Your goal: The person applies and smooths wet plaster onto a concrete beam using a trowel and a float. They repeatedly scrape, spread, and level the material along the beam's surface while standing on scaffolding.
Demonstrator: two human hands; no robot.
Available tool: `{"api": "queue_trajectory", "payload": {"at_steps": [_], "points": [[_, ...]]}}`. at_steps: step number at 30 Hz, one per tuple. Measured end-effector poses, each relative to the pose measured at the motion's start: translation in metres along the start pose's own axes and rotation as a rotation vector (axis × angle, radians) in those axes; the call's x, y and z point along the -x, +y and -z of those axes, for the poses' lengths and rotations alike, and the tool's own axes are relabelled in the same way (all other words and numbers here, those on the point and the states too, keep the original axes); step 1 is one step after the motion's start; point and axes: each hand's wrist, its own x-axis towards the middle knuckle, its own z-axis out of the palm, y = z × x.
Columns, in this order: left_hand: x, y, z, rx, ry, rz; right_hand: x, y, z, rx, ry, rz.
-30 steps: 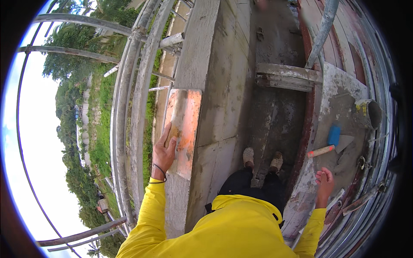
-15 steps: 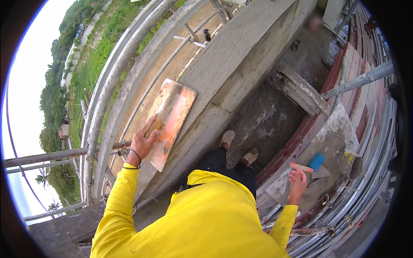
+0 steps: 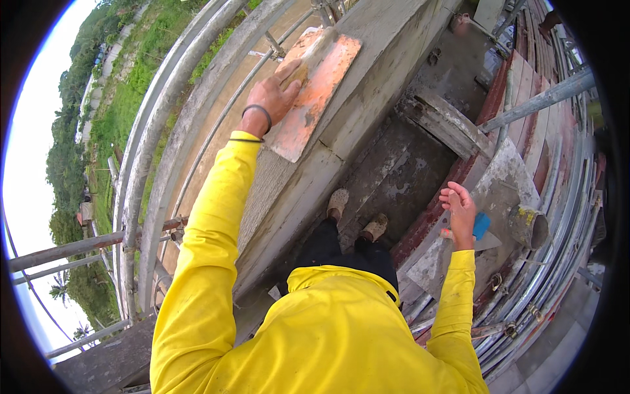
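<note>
A rough concrete ledge (image 3: 384,41) is lined by scaffolding, and over it an orange float (image 3: 321,88) is held, long axis pretty much along the ledge. Its handle's gripped by the left hand (image 3: 272,102), obviously the nearer one; the right hand (image 3: 461,207) is left empty, fingers loosely curled.

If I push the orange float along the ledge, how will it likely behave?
The orange float is probably stiff, looking flat and unbent. Being broad and rectangular, it seems unlikely to roll. It may drag, since the ledge looks rough.
</note>
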Motion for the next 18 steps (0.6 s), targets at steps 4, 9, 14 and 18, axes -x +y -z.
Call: {"api": "queue_trajectory", "payload": {"at_steps": [4,9,14,18], "points": [[0.146,-0.044,0.041,0.139,-0.115,0.160,0.057,0.028,0.038,-0.061,0.140,-0.106],[0.193,-0.069,0.062,0.126,-0.077,0.149,0.104,0.083,0.045,-0.072,0.214,-0.247],[0.016,0.000,0.007,0.124,-0.110,-0.062,0.078,0.052,0.002,-0.079,0.186,-0.183],[-0.141,0.050,-0.034,0.044,-0.106,-0.119,0.034,-0.004,-0.042,0.017,0.050,-0.002]]}}
